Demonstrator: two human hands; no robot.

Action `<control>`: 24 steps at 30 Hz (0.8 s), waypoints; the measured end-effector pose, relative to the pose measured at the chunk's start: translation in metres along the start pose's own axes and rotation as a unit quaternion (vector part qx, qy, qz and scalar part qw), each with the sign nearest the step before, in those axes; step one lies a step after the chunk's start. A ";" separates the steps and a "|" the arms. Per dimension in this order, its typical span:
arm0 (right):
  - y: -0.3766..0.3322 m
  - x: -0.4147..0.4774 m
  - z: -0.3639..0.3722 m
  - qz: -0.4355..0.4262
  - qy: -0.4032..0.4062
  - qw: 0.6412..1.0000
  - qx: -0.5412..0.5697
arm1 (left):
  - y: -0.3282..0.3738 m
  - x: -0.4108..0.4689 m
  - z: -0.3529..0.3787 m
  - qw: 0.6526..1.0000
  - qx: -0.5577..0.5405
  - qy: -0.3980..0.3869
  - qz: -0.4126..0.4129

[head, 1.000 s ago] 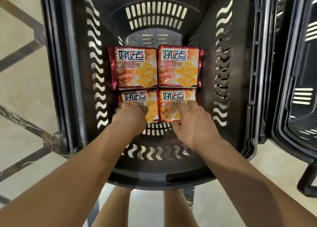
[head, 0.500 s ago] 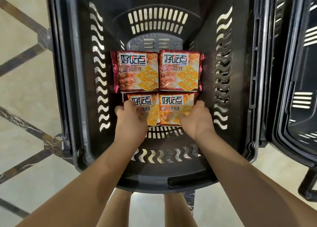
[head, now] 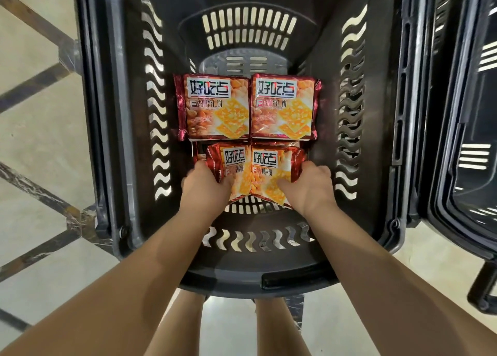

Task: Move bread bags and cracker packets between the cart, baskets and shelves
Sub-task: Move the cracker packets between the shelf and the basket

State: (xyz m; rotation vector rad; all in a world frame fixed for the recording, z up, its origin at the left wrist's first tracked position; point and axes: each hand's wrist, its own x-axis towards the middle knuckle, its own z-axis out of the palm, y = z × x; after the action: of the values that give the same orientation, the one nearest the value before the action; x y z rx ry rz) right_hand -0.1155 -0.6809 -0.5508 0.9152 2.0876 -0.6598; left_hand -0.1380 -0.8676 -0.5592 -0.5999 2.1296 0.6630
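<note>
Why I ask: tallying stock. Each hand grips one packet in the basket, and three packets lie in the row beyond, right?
Not three: the head view shows two, far left packet and far right packet. The left hand grips near left packet, the right hand near right packet.

we find bare floor in the basket (head: 242, 277) by its far edge and its near edge; two far cracker packets (head: 217, 108) block the middle, side walls (head: 357, 108) close both flanks.

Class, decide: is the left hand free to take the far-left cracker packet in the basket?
Probably not yet: the left hand grips the near-left packet, though the far-left packet lies uncovered just beyond.
</note>
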 end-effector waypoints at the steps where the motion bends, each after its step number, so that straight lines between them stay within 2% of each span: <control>1: 0.000 0.000 -0.001 -0.001 -0.005 1.000 0.009 | 0.000 -0.001 -0.001 1.000 0.011 -0.001 0.004; 4: 0.001 -0.003 -0.005 -0.003 -0.018 0.998 0.062 | 0.001 -0.007 -0.006 0.999 0.026 0.013 0.025; 7: -0.001 -0.019 -0.016 -0.007 -0.033 0.992 0.121 | 0.002 -0.021 -0.018 0.999 -0.010 0.013 0.033; 12: -0.005 -0.069 -0.056 -0.045 -0.067 0.975 0.205 | 0.014 -0.070 -0.065 0.997 -0.021 0.000 0.069; 16: -0.011 -0.121 -0.117 -0.076 -0.076 0.961 0.255 | 0.037 -0.126 -0.127 0.993 -0.051 -0.010 0.106; 21: -0.017 -0.205 -0.214 -0.123 -0.079 0.933 0.329 | 0.075 -0.215 -0.214 0.973 -0.174 -0.028 0.146; 24: -0.023 -0.273 -0.283 -0.161 -0.075 0.916 0.361 | 0.095 -0.282 -0.273 0.954 -0.222 -0.065 0.191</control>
State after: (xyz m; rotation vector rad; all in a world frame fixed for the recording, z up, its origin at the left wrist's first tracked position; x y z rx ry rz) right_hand -0.1273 -0.6064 -0.1647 0.8569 1.8752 -1.6952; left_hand -0.1897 -0.9164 -0.1616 -0.3589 1.9942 1.3825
